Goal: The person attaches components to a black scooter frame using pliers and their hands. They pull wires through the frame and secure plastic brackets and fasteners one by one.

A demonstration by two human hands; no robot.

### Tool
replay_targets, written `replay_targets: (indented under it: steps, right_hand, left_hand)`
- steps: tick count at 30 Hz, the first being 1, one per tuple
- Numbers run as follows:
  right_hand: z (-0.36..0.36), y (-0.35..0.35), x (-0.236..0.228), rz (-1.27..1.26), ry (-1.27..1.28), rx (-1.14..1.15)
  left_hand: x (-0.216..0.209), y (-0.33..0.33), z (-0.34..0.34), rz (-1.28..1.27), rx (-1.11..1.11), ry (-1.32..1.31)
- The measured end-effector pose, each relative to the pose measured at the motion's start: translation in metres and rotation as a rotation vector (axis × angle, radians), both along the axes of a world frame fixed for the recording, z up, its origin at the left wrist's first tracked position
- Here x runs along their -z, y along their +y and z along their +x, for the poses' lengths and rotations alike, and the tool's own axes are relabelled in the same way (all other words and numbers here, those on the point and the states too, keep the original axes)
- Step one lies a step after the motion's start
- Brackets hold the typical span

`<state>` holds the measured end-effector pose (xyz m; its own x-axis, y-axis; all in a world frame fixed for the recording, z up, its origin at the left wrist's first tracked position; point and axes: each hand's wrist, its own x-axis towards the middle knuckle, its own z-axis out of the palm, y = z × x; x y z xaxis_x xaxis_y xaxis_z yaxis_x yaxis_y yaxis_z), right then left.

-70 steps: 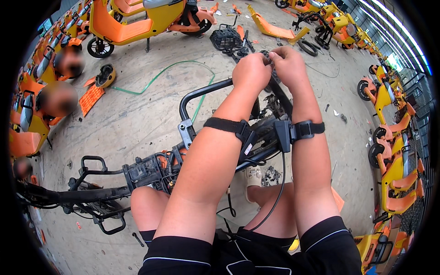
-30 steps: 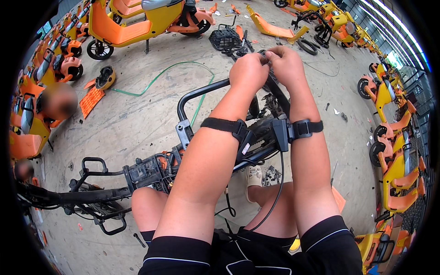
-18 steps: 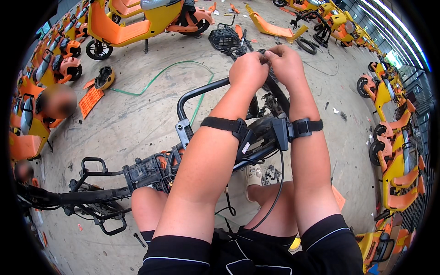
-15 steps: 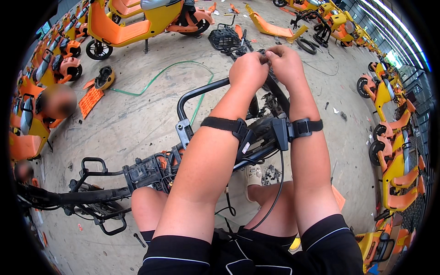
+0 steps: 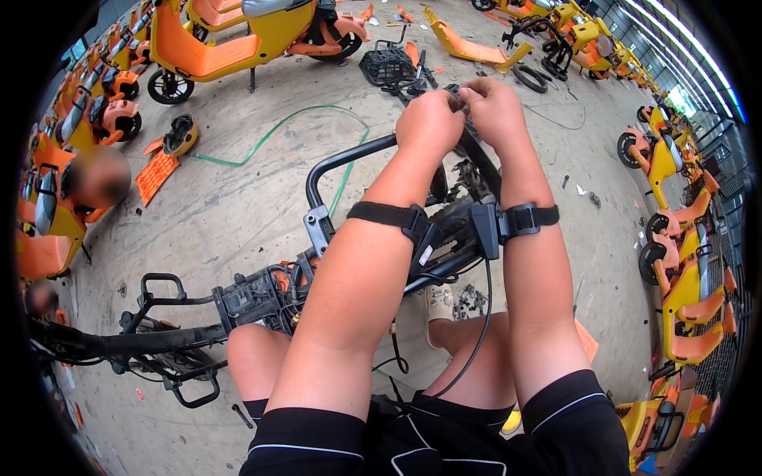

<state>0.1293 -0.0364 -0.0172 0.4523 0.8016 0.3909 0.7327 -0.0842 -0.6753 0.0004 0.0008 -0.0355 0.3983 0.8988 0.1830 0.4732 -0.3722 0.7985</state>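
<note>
A stripped black scooter frame [image 5: 349, 155] stretches from the lower left up to the top middle, with cables and bare tubes showing. Over its far end, my left hand [image 5: 429, 119] and my right hand [image 5: 494, 111] meet with bent fingers, the fingertips pinched close together. Whatever lies between the fingertips is too small and covered to name. Under my wrists part of a dark wheel [image 5: 454, 222] shows behind the frame tubes. Black straps with small dark boxes sit on both forearms, and a black cable [image 5: 486, 309] hangs from the right one.
Yellow and orange scooters [image 5: 230, 55] stand along both sides and the back. On the concrete lie a black basket [image 5: 387, 67], a yellow body panel [image 5: 472, 49], a loose tire [image 5: 532, 78], a helmet [image 5: 181, 135], an orange mat [image 5: 157, 176] and a green strap [image 5: 262, 144].
</note>
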Motion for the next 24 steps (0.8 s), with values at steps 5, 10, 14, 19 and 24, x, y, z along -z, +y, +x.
replay_targets:
  steps: [5, 10, 14, 19, 24]
  right_hand:
    - [-0.004, 0.001, -0.002, -0.054, -0.012, 0.028]
    - [-0.002, 0.001, -0.002, -0.048, -0.025, -0.017]
    - [-0.002, 0.002, 0.001, -0.019, -0.041, -0.067]
    - [-0.005, 0.006, 0.005, 0.109, 0.019, -0.047]
    - [-0.012, 0.001, -0.014, 0.474, 0.121, 0.033]
  left_hand:
    - [-0.002, 0.000, -0.001, -0.029, 0.011, 0.055]
    - [0.000, 0.002, 0.000, 0.003, 0.034, 0.084]
    - [0.002, 0.003, 0.000, 0.013, 0.039, 0.091]
    - [0.001, 0.001, -0.002, -0.003, 0.027, 0.052]
    - [-0.004, -0.002, 0.000, 0.027, -0.018, 0.012]
